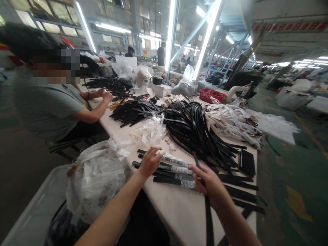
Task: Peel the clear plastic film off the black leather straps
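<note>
My right hand is closed round a black strap that hangs down over the table's front edge, its short upper end rising above the fingers. My left hand has its fingers curled in a pinch; something small and whitish shows at the fingertips, too small to name. Below and between both hands lie several black straps side by side, bundled with printed clear wrapping round their middles. Just beyond is a large heap of long black straps.
A crumpled clear bag with pale slips lies beyond my left hand. A dark flat case sits at the right table edge. White straps and a red basket are farther back. A co-worker sits at left, beside a plastic-filled bin.
</note>
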Motion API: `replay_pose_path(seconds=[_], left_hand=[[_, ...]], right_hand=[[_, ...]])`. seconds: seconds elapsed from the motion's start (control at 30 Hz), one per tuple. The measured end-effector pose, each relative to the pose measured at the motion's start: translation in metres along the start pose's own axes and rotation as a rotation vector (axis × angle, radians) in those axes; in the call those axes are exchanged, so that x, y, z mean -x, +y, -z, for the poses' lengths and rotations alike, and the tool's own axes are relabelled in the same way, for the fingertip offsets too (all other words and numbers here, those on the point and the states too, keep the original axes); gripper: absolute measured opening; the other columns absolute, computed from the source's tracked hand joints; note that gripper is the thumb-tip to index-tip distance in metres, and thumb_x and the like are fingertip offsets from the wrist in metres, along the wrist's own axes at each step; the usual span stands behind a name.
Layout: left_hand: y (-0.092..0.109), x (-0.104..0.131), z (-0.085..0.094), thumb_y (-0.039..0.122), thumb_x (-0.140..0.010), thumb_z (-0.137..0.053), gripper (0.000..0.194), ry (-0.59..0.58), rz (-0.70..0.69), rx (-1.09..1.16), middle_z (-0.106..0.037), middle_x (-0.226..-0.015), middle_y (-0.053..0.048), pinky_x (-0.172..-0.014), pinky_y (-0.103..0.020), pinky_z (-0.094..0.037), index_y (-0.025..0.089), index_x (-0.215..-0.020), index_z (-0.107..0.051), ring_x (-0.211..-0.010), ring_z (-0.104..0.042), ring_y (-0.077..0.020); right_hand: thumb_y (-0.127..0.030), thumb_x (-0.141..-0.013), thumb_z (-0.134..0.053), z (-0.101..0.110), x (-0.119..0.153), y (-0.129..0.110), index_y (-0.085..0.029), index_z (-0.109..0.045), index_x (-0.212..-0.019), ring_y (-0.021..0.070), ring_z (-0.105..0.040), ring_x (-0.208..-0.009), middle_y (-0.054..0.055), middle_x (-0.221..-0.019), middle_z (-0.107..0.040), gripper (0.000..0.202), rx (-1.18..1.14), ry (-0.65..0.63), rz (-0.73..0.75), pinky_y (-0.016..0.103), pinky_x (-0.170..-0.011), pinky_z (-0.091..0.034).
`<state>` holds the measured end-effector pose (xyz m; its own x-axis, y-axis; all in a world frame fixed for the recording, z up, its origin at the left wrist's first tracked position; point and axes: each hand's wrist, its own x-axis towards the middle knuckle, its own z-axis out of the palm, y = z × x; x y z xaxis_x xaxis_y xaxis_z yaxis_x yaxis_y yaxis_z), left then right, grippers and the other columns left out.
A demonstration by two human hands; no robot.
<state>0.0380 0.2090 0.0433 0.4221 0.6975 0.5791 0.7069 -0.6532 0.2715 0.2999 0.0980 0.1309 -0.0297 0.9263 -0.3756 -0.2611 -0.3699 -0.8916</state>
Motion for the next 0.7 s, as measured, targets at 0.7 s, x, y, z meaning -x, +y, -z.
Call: replay_pose_path(seconds=[0.7], left_hand=[[0.116,0.04,-0.023,0.051,-0.072,-0.078,0.042,0.052,1.088,1.38,-0.063,-0.064,-0.004,-0.05,-0.022,-0.043,0.011,-0.07,-0.066,-0.053,-0.055,-0.0113]], right_hand=[[-0.048,-0.082,-0.069,-0.03,0.0,0.082,-0.02,-0.071,-0.068,0.0202,-0.059,-0.063,0.005,-0.066,-0.07,0.032,0.52,0.154,0.333,0.029,-0.06,-0.042]])
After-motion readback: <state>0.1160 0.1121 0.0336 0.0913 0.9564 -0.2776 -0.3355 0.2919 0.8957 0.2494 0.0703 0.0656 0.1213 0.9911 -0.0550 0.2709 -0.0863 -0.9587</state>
